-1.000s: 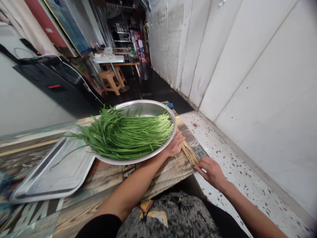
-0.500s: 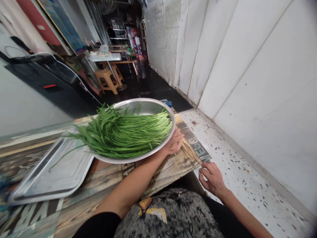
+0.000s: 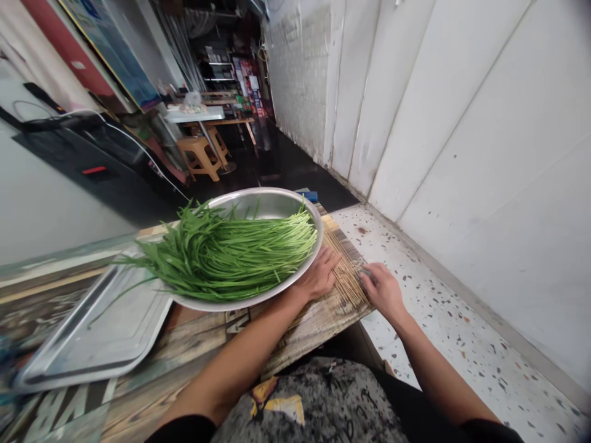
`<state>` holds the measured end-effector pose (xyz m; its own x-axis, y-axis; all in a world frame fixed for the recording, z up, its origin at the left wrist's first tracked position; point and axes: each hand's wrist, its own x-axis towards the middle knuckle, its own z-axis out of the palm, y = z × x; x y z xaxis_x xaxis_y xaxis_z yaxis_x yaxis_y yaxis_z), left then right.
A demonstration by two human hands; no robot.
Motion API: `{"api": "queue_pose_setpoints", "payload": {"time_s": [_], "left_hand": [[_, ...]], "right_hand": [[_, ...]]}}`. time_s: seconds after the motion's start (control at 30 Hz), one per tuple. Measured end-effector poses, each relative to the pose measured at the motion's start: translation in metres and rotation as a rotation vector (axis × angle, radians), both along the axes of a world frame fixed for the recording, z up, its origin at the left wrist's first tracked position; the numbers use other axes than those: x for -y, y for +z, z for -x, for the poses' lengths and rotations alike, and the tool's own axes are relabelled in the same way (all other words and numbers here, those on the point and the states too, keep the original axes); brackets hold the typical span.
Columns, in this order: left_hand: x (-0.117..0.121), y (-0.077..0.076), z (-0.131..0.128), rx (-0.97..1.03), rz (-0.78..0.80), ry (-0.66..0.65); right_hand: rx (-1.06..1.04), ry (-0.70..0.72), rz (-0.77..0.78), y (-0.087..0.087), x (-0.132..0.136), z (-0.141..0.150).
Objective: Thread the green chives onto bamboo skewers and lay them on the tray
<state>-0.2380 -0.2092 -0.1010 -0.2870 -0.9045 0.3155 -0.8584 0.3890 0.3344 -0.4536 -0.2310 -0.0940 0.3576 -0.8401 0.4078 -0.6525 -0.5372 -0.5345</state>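
Right hand (image 3: 384, 290) in from the corner, thin wooden sticks (image 3: 349, 277) spread wider

Half a second ago the right hand hung just off the corner of the table (image 3: 194, 347); now it is up against the right side of the sticks, which lie in a broader, looser band than the narrow strip they made then.

At the far left, a metal tray (image 3: 111, 341) lies on the table. Next to it, partly over its far end, is a round metal basin (image 3: 277, 202) of long green stalks (image 3: 240, 252), leafy ends spilling past the left rim and pale cut ends to the right.

Just under the basin's right rim, the left hand (image 3: 318, 275) lies low, fingers stretched out and slightly apart, fingertips seeming to touch the left edge of the sticks. These lie roughly side by side at the table's right end, near ends close to the corner. Beyond them the right hand has its fingers curled, thumb towards the sticks; whether it pinches one, I cannot tell.

To handle them well, I would keep the left hand as a light, steady wall and work the right fingers sideways, low to the wood, so that the sticks stay parallel. Pressing down could make them roll or cross, and those nearest the edge look likeliest to drop.
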Motion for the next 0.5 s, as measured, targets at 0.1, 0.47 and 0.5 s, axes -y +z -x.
{"api": "queue_pose_setpoints", "payload": {"time_s": [0.1, 0.47, 0.5], "left_hand": [[0.0, 0.0, 0.0, 0.025, 0.009, 0.003], [-0.043, 0.016, 0.014, -0.035, -0.141, 0.111], [-0.052, 0.025, 0.016, -0.051, -0.173, 0.114]], "right_hand": [[-0.282, -0.066, -0.131, 0.011, 0.031, -0.025], [-0.781, -0.052, -0.291, 0.042, 0.059, -0.063], [-0.794, -0.049, -0.29, 0.043, 0.059, -0.064]]}}
